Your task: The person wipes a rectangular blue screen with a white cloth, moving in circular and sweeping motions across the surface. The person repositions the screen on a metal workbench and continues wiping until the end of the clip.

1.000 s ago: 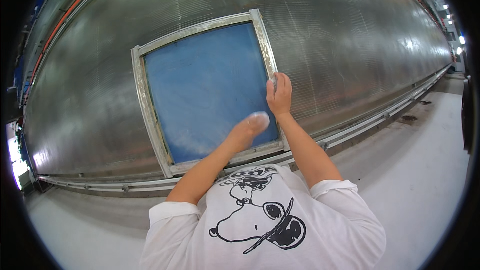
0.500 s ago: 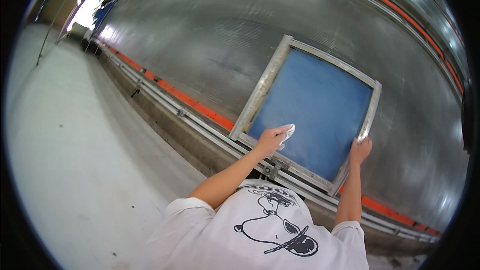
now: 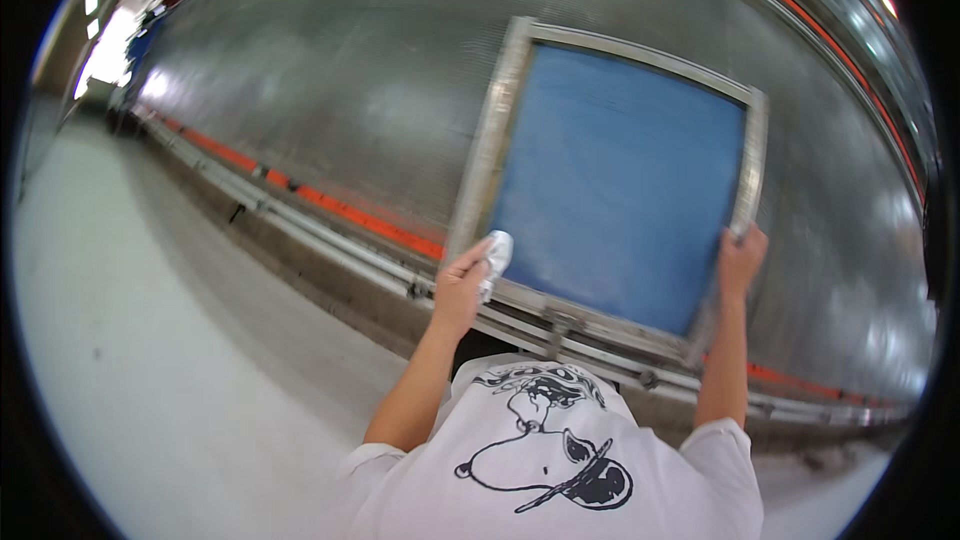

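Note:
In front of me a screen printing frame (image 3: 757,140) with a pale metal border surrounds a blue mesh (image 3: 620,180). It is tilted slightly over the long grey table. My left hand (image 3: 460,285) is closed round a crumpled white cloth (image 3: 497,262) at the frame's near left corner. Whether those fingers also hold the border cannot be made out. Gripping the frame's right side near its lower end is my right hand (image 3: 742,258). That hand's fingertips are partly hidden by the border.
The grey table (image 3: 330,80) stretches far left and right beyond the frame. An orange strip (image 3: 370,219) and a metal rail (image 3: 330,236) run along its near edge. Pale floor (image 3: 120,340) lies to the left, with a bright opening (image 3: 110,45) at the far left.
My left hand has moved left with the cloth, off the mesh to the frame's left corner. The frame appears turned slightly and larger in view. My right hand keeps its hold.

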